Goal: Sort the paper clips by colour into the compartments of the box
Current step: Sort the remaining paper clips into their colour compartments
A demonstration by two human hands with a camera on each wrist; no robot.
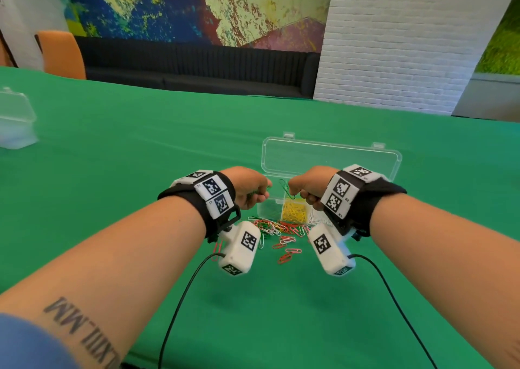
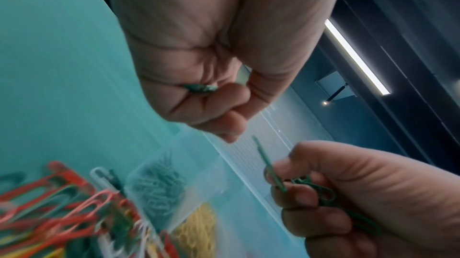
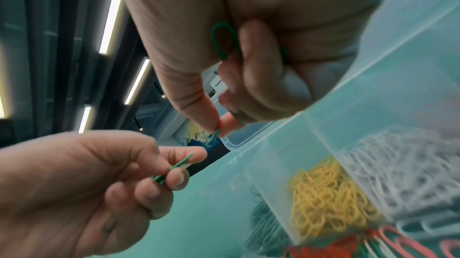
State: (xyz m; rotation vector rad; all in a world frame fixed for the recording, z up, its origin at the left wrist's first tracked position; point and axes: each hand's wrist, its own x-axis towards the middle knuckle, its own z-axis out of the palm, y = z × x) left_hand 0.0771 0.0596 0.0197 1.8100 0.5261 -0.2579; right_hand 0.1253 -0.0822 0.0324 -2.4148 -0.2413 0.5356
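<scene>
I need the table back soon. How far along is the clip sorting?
Partly done. The box already holds yellow clips, green clips and white clips in separate compartments. The left hand and right hand each hold green clips above it. A mixed pile, mostly red, green and white, remains.

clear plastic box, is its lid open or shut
Open: the clear plastic box has its hinged lid folded back flat on the green table, leaving the yellow paper clips uncovered.

Loose clip pile (image 2: 62,209) below left hand (image 2: 199,50): motion-blurred, count unreadable. Green clips in right hand (image 2: 373,199): mostly hidden by curled fingers. Box (image 1: 332,160) compartments behind both hands: partly hidden.
</scene>
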